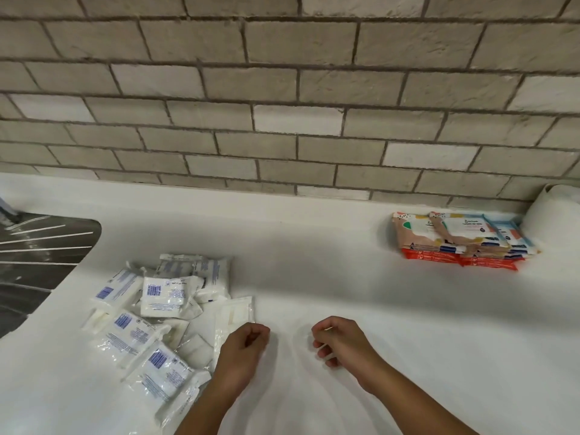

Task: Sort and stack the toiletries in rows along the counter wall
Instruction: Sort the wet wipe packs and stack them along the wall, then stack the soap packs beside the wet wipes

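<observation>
Toiletry packets heaped loose on counter beside sink: likely light, soft, slick film, so pinch sealed edges. Left hand and right hand curled beside heap; can't tell if gripping anything

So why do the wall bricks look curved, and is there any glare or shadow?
Head view: the wide lens bows the grey brick wall; head view again, the plastic-wrapped white packets glint, the dark metal sink shows streaked reflections, and soft shadow lies across the white counter.
</observation>
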Available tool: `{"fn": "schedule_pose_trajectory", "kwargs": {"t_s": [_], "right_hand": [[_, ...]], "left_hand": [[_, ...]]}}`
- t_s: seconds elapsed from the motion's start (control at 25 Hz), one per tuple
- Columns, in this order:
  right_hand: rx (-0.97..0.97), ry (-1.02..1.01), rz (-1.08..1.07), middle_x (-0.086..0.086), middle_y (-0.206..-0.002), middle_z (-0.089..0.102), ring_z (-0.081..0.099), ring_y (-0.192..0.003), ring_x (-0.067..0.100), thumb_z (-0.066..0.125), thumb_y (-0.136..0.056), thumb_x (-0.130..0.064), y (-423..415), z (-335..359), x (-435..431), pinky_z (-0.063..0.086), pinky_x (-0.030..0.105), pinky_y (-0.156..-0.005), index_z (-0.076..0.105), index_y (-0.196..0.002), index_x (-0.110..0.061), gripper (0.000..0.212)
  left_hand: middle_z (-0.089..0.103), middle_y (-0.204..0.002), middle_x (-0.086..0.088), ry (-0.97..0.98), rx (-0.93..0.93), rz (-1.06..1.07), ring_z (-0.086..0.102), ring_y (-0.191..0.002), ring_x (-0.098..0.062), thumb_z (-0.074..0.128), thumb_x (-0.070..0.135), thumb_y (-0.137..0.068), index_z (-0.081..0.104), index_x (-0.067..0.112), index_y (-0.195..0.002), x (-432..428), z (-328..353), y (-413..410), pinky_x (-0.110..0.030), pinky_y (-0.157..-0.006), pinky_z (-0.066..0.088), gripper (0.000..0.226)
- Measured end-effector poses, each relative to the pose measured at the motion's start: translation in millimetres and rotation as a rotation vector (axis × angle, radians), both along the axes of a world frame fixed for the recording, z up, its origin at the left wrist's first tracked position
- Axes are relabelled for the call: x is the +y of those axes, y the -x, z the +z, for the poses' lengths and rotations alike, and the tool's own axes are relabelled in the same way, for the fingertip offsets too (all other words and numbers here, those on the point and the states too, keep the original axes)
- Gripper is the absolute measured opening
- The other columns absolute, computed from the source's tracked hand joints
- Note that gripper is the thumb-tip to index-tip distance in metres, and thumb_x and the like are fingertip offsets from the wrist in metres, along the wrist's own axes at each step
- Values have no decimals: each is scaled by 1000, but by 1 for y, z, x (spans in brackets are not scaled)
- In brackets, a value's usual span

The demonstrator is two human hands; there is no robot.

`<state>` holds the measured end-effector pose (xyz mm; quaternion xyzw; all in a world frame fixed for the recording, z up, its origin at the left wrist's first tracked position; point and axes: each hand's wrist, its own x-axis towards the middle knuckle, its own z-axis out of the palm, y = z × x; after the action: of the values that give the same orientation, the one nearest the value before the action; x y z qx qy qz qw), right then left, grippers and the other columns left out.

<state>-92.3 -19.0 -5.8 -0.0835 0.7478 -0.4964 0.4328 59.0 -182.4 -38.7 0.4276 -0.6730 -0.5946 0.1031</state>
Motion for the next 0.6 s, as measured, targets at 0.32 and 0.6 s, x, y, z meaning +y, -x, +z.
{"fn": "schedule_pose_trajectory", "kwargs": {"t_s": [0.32, 0.6], "right_hand": [[9, 12, 65, 3, -78, 74, 64, -66, 18, 64, -89, -14, -48, -1, -60, 47, 30, -60, 72, -94, -9, 11], [50, 38, 216, -1, -76, 73, 63, -63, 12, 65, -88, -16, -88, 4, -117, 47, 27, -59, 71, -92, -16, 8]], "left_hand": [[71, -78, 17, 186, 73, 30, 62, -71, 2, 66, 13, -92, 73, 24, -84, -41, 20, -38, -11, -67, 46, 16], [74, -85, 11, 266, 126, 202, 67, -80, -4, 66, 10, -92, 73, 23, -88, -77, 31, -93, -9, -68, 48, 16]]}}
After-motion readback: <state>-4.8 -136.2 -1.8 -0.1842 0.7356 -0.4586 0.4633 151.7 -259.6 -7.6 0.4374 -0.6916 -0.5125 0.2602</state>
